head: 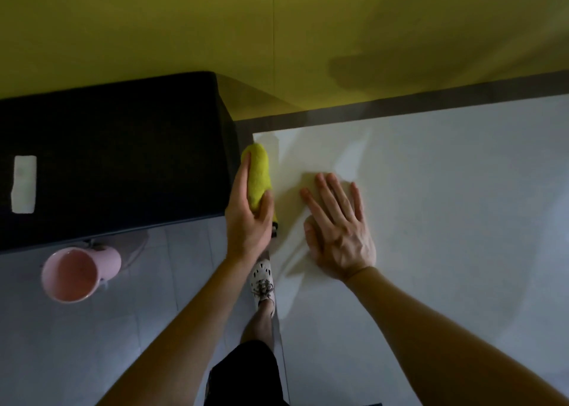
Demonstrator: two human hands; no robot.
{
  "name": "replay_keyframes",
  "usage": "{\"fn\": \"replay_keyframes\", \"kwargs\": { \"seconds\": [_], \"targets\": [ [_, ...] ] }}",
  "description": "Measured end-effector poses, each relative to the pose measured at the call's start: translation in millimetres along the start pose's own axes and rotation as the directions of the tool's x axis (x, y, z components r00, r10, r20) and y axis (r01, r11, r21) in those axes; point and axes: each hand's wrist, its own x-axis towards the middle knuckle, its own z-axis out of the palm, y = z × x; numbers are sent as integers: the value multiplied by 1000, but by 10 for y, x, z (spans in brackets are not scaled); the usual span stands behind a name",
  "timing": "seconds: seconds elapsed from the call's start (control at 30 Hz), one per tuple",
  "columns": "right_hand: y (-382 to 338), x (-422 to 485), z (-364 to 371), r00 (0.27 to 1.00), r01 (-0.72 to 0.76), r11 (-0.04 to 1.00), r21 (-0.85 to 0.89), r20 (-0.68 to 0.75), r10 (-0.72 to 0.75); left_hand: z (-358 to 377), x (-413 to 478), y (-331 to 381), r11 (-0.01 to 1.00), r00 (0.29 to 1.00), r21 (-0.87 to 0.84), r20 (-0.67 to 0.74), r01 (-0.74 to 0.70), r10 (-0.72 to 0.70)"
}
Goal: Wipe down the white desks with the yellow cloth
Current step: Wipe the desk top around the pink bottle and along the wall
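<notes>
A white desk (446, 190) fills the right half of the head view, its left edge running down the middle. My left hand (249, 217) grips a bunched yellow cloth (258, 174) and holds it against the desk's left edge near the far corner. My right hand (337, 227) lies flat on the desktop just right of the cloth, fingers straight and spread, holding nothing.
A black cabinet (117, 159) with a small white label stands left of the desk, close to the cloth. A pink bin (77, 274) lies on the tiled floor below it. A yellow wall (277, 35) runs behind. My leg and white shoe (262, 277) stand beside the desk edge.
</notes>
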Motion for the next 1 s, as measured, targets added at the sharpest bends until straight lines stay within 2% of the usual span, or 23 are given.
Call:
{"fn": "replay_keyframes", "kwargs": {
  "seconds": [0.1, 0.17, 0.3, 0.37, 0.5, 0.57, 0.73, 0.87, 0.93, 1.0],
  "targets": [
    [19, 1, 17, 1000, 3, 1000, -4, 15, -3, 31, 226, 82, 999, 997, 13, -65, 51, -50],
    [30, -3, 44, 1000, 11, 1000, 1, 21, -11, 17, -83, 47, 996, 996, 38, -46, 84, -83],
    [41, -6, 59, 999, 39, 998, 45, -7, -39, -119, -712, 52, 996, 999, 79, 38, 31, -34],
    [42, -11, 61, 998, 48, 997, 60, -38, -45, -139, -366, 78, 994, 999, 105, 43, 4, -9],
    [73, 14, 76, 996, 60, 996, 67, -76, -55, -33, 440, 208, 987, 996, 162, -93, 16, -1],
    [83, 26, 79, 995, 70, 995, 64, -81, -65, 16, 175, 177, 988, 994, 151, -109, 35, -18],
    [8, 22, 86, 996, 51, 998, 33, -77, -48, -31, -1376, 8, 996, 998, 85, -63, 27, -22],
    [25, 35, 113, 993, 66, 997, 28, -99, -63, -41, -777, 52, 993, 1000, 115, -11, -9, 10],
    [49, 53, 109, 991, 82, 996, 18, -108, -80, -13, -313, 92, 993, 998, 120, -61, 17, -10],
    [53, 61, 75, 992, 76, 997, -1, -102, -76, 44, -324, 80, 993, 994, 119, -106, 26, -13]
  ]
}}
